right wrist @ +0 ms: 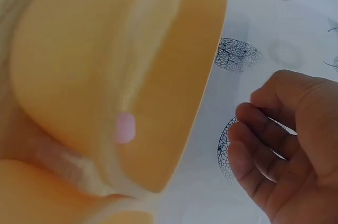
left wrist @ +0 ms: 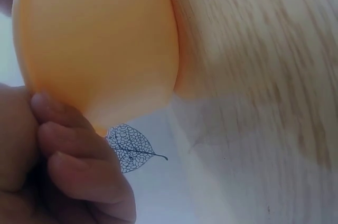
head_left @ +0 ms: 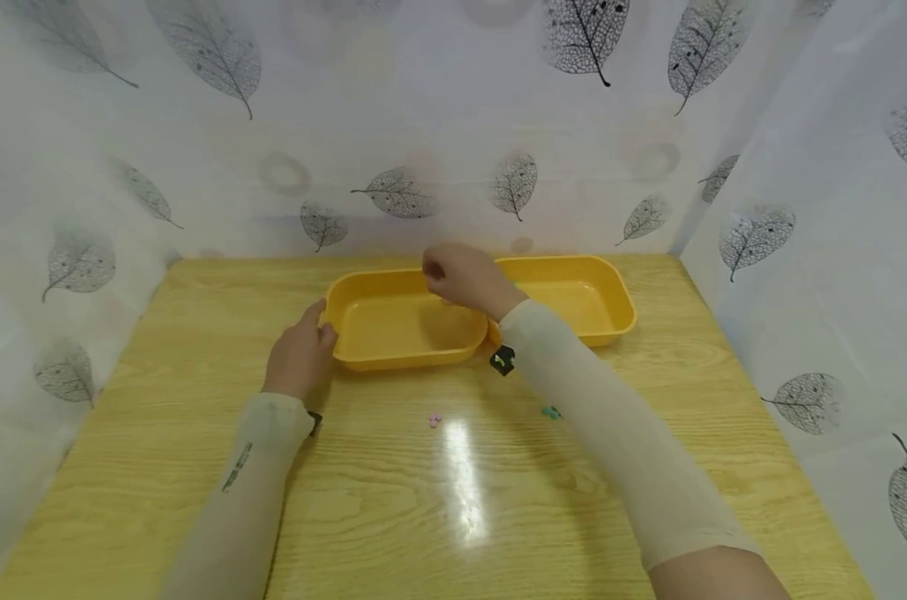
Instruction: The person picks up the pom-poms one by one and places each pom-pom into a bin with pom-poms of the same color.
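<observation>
While the head view looks down on the wooden table point(head_left: 453, 500), the left hand point(head_left: 299, 354) grips the left end of the near yellow tray point(head_left: 404, 321), thumb on the rim and fingers curled against the outer wall. The right hand point(head_left: 464, 275) hovers above that tray's far right corner, fingers loosely bent and holding nothing. A second yellow tray point(head_left: 573, 296) sits just right of this hand, its end overlapping the first. Nearer the person than both hands lie a small pink piece point(head_left: 434, 420) and a green piece point(head_left: 550, 412).

Seen from the left wrist, curled fingers point(left wrist: 74, 150) press the tray's point(left wrist: 100, 39) smooth underside wall.

Seen from the right wrist, the hand point(right wrist: 285, 139) is relaxed and apart from the tray point(right wrist: 174, 92), where a pink piece point(right wrist: 125, 127) rests inside.
</observation>
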Action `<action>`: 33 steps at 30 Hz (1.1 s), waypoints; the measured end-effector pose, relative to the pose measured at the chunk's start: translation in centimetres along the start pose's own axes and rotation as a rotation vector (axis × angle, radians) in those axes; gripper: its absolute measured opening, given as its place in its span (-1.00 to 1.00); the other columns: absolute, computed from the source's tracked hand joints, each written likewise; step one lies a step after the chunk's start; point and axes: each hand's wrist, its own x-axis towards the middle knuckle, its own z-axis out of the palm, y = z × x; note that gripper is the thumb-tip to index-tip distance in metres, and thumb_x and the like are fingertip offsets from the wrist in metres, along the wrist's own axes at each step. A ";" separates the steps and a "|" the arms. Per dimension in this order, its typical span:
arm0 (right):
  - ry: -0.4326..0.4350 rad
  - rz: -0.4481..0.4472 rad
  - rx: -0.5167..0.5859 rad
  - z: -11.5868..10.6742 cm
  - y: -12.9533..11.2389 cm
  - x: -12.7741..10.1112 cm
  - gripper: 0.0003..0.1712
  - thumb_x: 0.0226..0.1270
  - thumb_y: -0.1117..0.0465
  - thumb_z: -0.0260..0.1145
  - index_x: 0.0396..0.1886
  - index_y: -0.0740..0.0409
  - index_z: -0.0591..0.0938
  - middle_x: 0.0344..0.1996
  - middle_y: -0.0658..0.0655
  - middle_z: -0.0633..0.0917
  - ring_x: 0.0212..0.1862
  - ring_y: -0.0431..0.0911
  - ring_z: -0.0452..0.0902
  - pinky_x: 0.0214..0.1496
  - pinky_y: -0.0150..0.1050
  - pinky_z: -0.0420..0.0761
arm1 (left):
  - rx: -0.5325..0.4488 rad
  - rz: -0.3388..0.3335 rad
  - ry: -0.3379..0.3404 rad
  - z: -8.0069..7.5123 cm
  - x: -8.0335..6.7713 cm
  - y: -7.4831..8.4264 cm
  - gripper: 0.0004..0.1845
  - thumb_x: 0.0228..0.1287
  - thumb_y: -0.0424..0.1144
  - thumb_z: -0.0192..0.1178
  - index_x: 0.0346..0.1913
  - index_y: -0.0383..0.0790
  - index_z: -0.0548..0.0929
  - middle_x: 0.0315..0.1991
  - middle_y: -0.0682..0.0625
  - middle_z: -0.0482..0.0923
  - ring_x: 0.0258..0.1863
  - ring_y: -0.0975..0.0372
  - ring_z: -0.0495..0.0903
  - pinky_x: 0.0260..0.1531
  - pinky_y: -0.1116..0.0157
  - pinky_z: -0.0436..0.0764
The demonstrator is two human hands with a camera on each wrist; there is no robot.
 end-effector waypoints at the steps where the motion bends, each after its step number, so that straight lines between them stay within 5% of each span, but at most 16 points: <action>1: -0.032 0.003 -0.002 -0.1 -0.1 0.6 -0.94 0.43 0.24 0.26 -0.18 0.07 0.64 -0.24 0.03 0.67 -0.23 -0.11 0.59 -0.10 -0.17 0.56 | -0.001 0.000 0.003 0.0 0.0 0.0 -0.39 0.61 -0.18 -0.23 0.61 -0.31 0.16 -0.57 -0.09 0.39 -0.65 0.14 0.27 -0.58 0.19 0.35; 10: -0.240 0.023 -0.048 0.1 -0.2 5.0 -0.86 0.35 0.28 0.34 -0.11 0.08 0.66 -0.12 0.06 0.68 -0.10 -0.04 0.51 0.05 -0.13 0.55 | -0.012 0.012 0.020 0.0 -0.1 0.1 -0.41 0.61 -0.20 -0.21 0.59 -0.32 0.20 -0.65 -0.05 0.33 -0.71 0.19 0.23 -0.64 0.22 0.32; 14: -0.332 0.038 -0.105 0.9 -0.3 6.4 -0.91 0.28 0.32 0.32 -0.33 0.05 0.61 -0.31 0.03 0.61 -0.25 -0.07 0.43 -0.15 -0.20 0.48 | -0.008 -0.001 0.017 -0.1 -0.1 0.3 -0.41 0.61 -0.20 -0.21 0.59 -0.31 0.21 -0.64 -0.05 0.35 -0.69 0.19 0.23 -0.63 0.22 0.32; 19: -0.440 0.039 -0.244 2.1 -1.3 7.7 -0.72 0.12 0.40 0.21 -0.63 0.00 0.40 -0.58 -0.02 0.40 -0.48 -0.12 0.20 -0.43 -0.25 0.28 | -0.007 -0.008 0.010 -0.2 -0.2 0.5 -0.42 0.63 -0.20 -0.19 0.59 -0.33 0.20 -0.59 -0.09 0.39 -0.66 0.16 0.27 -0.58 0.20 0.34; 25: -0.567 -0.047 -0.408 3.5 -2.9 8.1 -0.69 0.18 0.38 0.17 -0.63 -0.03 0.35 -0.49 0.01 0.47 -0.44 -0.11 0.24 -0.43 -0.25 0.30 | 0.000 -0.010 0.018 -0.3 -0.2 0.5 -0.43 0.64 -0.21 -0.17 0.59 -0.33 0.21 -0.54 -0.10 0.42 -0.63 0.14 0.30 -0.56 0.20 0.36; 33: -0.699 -0.054 -0.371 3.6 -4.7 7.0 -0.57 0.31 0.44 0.10 -0.70 -0.04 0.30 -0.58 0.00 0.34 -0.54 -0.14 0.10 -0.55 -0.25 0.15 | -0.004 -0.015 0.011 -0.1 0.0 0.3 -0.43 0.63 -0.21 -0.17 0.59 -0.31 0.21 -0.57 -0.09 0.41 -0.64 0.15 0.28 -0.58 0.20 0.34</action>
